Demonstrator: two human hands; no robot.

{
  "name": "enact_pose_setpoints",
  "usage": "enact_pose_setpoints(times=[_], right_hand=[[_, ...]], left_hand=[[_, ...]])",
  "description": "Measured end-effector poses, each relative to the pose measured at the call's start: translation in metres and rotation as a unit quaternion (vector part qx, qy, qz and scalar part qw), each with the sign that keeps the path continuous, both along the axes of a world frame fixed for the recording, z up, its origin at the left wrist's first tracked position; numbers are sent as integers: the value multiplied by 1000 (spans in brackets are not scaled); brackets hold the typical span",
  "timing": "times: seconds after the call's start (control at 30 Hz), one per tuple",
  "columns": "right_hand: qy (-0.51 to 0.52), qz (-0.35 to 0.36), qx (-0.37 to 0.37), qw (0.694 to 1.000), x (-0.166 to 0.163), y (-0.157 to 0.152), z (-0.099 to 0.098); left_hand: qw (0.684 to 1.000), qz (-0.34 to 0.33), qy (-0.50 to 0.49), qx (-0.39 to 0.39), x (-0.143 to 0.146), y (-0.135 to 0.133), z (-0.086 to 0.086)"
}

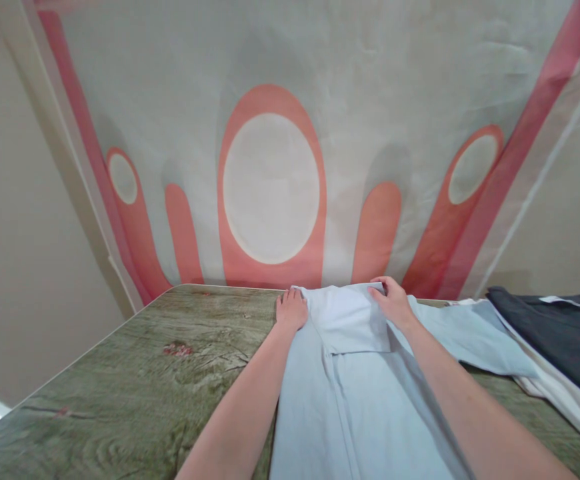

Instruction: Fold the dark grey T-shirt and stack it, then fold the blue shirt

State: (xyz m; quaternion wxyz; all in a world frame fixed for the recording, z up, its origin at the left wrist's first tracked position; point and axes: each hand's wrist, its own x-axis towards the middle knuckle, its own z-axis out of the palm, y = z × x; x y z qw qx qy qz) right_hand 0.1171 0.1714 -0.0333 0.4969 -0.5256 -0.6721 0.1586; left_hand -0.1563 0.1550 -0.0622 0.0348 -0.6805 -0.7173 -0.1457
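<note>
A light blue shirt (370, 400) lies lengthwise on the wood-patterned table, its near end running out of view at the bottom. One sleeve (355, 320) is folded inward across the upper part of the shirt. The other sleeve (490, 337) stretches out to the right, toward the stacked clothes. My left hand (291, 309) rests flat at the shirt's upper left edge, fingers extended on the cloth. At the upper right, my right hand (391, 301) pinches the cloth near the folded sleeve's end between thumb and fingers.
The table (135, 373) has a wood-grain surface and ends at a far edge. Dark grey and white clothes (560, 333) lie on the right, touching the blue sleeve. Behind stands a pale hanging (270, 187) with pink-red shapes. A plain wall (30, 200) is at left.
</note>
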Motion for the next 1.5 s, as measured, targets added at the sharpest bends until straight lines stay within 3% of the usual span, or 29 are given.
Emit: enact_pose_setpoints(times=[0.23,0.37,0.53,0.67,0.87,1.07,1.27,1.5], right_hand=[[-42,-70,-138,987,14,7,-19],[-48,-82,-163,982,17,6,-28],[-10,-73,-200,977,18,4,-25],[33,-24,-244,969,20,-3,-13],[122,177,-315,925,22,-24,8],[68,132,-303,941,19,-34,15],[60,182,-343,920,17,-35,28],[-5,177,-330,927,22,-32,15]], left_hand=[[1000,18,0,-4,0,0,3],[1000,27,-5,-12,-3,8,13],[999,43,-14,-4,-9,20,18],[998,51,-35,23,-12,24,14],[993,24,-98,68,-19,27,13],[979,-45,-157,123,-24,29,17],[968,-52,-182,163,-28,31,16],[979,-63,-143,129,-26,32,13]])
